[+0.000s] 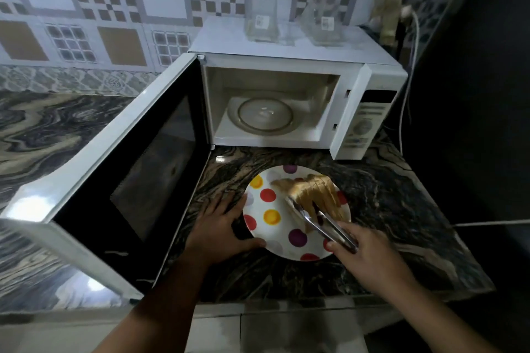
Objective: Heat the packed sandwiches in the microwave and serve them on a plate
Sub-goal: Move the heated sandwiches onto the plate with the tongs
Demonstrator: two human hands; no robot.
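Door point(120, 169): I see it swung wide over the counter point(387, 203), just beside my left arm; a careless elbow could knock it.
Left hand point(220, 226): fingers straight and spread, thumb on the plate's near rim, steadying it. If I lift off, the plate may slide.
Plate point(266, 218): sits on the counter in front of the microwave point(286, 103), whose cavity holds only the turntable.
Sandwiches point(312, 192): stacked upright on the plate's right half, leaning; I judge they could topple or fan apart.
Tongs point(318, 221): tips at the stack; too hard a squeeze crushes bread.
Right hand point(370, 255): fingers clamped on the tongs' handles.
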